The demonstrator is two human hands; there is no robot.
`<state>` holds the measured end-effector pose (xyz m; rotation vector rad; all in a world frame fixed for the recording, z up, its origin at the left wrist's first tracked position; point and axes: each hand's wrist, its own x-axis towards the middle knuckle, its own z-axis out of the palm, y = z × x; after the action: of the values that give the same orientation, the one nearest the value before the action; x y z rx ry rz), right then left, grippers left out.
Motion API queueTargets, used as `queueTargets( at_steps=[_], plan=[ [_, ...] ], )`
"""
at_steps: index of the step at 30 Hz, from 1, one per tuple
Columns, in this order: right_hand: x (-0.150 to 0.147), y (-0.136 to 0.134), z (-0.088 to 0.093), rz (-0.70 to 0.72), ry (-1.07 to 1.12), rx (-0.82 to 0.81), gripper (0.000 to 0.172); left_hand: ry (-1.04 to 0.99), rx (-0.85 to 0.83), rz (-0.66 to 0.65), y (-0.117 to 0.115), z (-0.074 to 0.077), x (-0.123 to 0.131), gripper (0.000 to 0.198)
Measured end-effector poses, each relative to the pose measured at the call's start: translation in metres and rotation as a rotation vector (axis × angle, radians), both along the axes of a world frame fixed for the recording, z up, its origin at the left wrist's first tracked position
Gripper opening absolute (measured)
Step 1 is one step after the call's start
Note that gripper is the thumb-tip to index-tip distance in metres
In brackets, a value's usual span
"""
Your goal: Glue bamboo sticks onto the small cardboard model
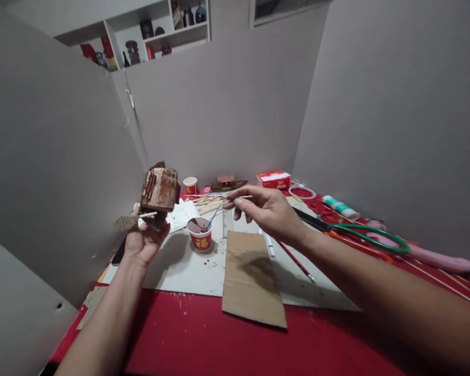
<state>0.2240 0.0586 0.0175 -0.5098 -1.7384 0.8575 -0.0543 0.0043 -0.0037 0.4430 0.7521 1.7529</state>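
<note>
My left hand is raised at the left and closed around the base of a small brown painted model house. A short stick pokes out sideways from it. My right hand reaches forward over the table and pinches a thin wooden stick between thumb and fingers. Just below and between the hands stands a red paper cup of brown paint with a blue-handled brush in it.
A cardboard piece lies on a white board over the red tablecloth. Behind are a pile of sticks, a second red cup, a small model boat and a red box. Green-handled scissors, a pink tool and grey partition walls surround.
</note>
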Motion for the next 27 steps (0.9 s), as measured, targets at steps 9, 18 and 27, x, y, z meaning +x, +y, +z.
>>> queueTargets(
  at_steps=[9, 18, 27],
  plan=[
    [-0.012, 0.02, -0.027, -0.031, 0.089, 0.003, 0.036, 0.011, -0.014, -0.063, 0.0, -0.02, -0.003, 0.032],
    [-0.023, 0.022, -0.044, -0.053, -0.137, 0.214, 0.031, -0.018, 0.012, -0.074, -0.008, -0.014, 0.001, 0.045],
    [-0.033, 0.026, -0.054, -0.002, -0.281, 0.173, 0.023, -0.085, 0.027, -0.021, -0.012, -0.015, 0.001, 0.047]
  ],
)
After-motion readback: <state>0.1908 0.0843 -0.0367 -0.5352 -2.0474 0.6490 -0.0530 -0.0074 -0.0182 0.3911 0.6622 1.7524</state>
